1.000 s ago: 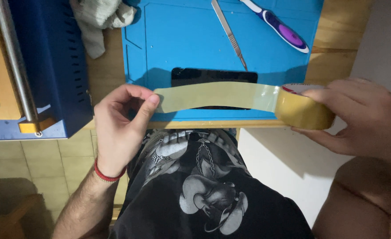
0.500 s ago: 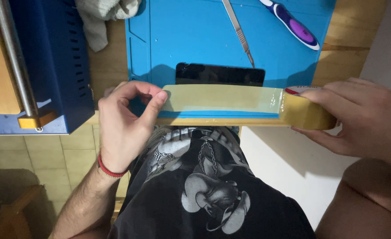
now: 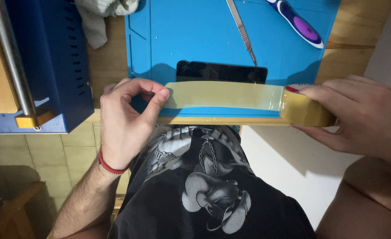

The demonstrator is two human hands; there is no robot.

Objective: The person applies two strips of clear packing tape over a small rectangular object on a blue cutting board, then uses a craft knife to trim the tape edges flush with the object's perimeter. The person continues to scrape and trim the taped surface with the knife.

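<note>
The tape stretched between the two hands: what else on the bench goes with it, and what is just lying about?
In hand:
- left hand, pinching the free end of the tape strip
- right hand, holding the tape roll
- dark phone, lying right behind the strip on the blue mat

Lying about:
- scalpel
- purple-and-white handled tool
- grey cloth
- blue machine

The wooden surface (image 3: 363, 48) carries a blue work mat (image 3: 195, 35) across its middle, with a blue metal machine (image 3: 49, 62) standing at the left edge and a crumpled grey cloth (image 3: 98, 17) beside it. On the mat lie a dark phone (image 3: 222, 71), a slim metal scalpel (image 3: 242, 31) and a purple-and-white handled tool (image 3: 299, 26).
</note>
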